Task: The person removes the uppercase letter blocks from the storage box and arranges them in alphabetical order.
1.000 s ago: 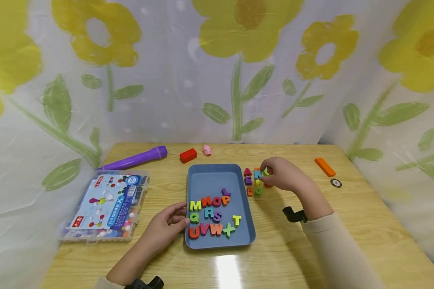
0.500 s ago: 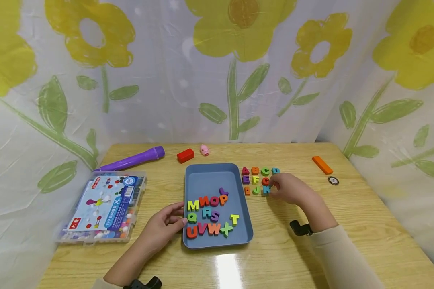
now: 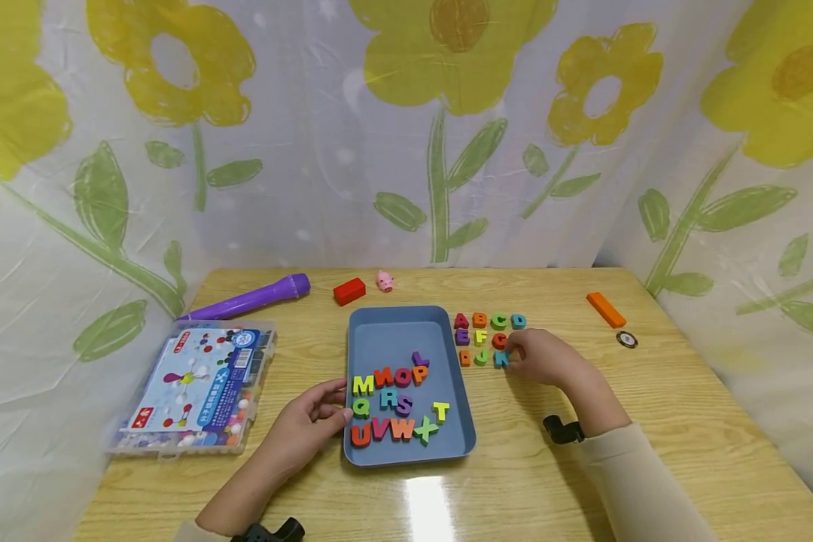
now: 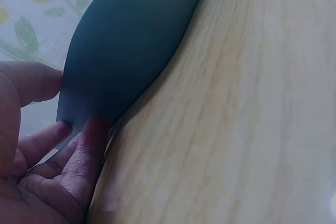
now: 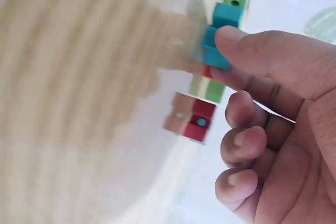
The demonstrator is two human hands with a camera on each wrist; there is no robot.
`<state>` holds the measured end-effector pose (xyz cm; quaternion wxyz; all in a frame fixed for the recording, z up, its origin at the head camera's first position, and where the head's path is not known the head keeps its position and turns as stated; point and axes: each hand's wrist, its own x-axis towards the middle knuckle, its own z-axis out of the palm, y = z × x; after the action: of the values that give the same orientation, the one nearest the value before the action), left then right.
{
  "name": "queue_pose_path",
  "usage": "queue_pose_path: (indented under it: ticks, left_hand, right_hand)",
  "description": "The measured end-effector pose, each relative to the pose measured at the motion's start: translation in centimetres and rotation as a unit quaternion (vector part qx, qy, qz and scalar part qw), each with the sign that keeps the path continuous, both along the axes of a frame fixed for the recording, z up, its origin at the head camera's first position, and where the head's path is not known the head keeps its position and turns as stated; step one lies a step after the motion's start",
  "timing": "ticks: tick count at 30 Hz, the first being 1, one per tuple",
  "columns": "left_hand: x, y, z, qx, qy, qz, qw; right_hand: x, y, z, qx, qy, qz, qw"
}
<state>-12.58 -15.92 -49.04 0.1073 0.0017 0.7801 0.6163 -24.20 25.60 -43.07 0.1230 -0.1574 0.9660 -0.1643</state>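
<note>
A blue tray (image 3: pixel 406 331) lies mid-table with colourful letter blocks (image 3: pixel 393 403) from L to X in its near half. To its right on the table stand rows of letters (image 3: pixel 489 321): A B C D, E F G, then I J. My right hand (image 3: pixel 510 357) pinches a teal letter K (image 3: pixel 500 360) at the end of that third row; in the right wrist view my thumb (image 5: pixel 247 45) presses the teal block (image 5: pixel 220 35), beside a red block (image 5: pixel 202 119). My left hand (image 3: pixel 342 406) grips the tray's left rim (image 4: pixel 131 40), thumb (image 4: pixel 31 82) on top.
A clear plastic box of beads (image 3: pixel 196 384) sits at the left, with a purple pen-shaped tube (image 3: pixel 251 299) behind it. A red block (image 3: pixel 349 290) and a pink pig (image 3: pixel 384 281) lie beyond the tray. At the right are an orange block (image 3: pixel 607 309) and a small round disc (image 3: pixel 626 339). Flowered curtains surround the table.
My right hand has come down from the top row of letters to the third row with the teal letter, uncovering B, C and D. The left hand has stayed on the tray.
</note>
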Motion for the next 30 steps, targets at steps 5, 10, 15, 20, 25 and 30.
queue_pose_path:
  ticks: [5,10,15,20,25,30]
  left_hand:
    - [-0.1,0.0,-0.1,-0.004,-0.007,0.009,0.9999]
    - [-0.2,0.0,-0.1,-0.007,-0.008,0.016,0.9998]
    - [-0.1,0.0,-0.1,-0.004,-0.007,0.008,0.9999]
    - [-0.2,0.0,-0.2,-0.002,-0.009,0.010,0.9999]
    - [-0.1,0.1,-0.2,-0.003,-0.009,0.016,0.9998]
    - [-0.1,-0.1,-0.2,-0.007,-0.001,0.015,0.9999]
  right_hand:
    - [0.1,-1.1,1.9,0.005,0.017,0.015,1.000]
    - [-0.2,-4.9,4.3,-0.001,0.042,0.052,0.998]
    - [-0.6,-9.7,5.2,0.032,0.054,0.093,0.994]
    - [-1.3,-13.8,4.5,0.103,0.030,0.122,0.987]
    - [-2.1,-15.4,3.2,0.146,0.021,0.148,0.978]
    - [-2.2,-16.0,3.0,0.157,0.009,0.159,0.975]
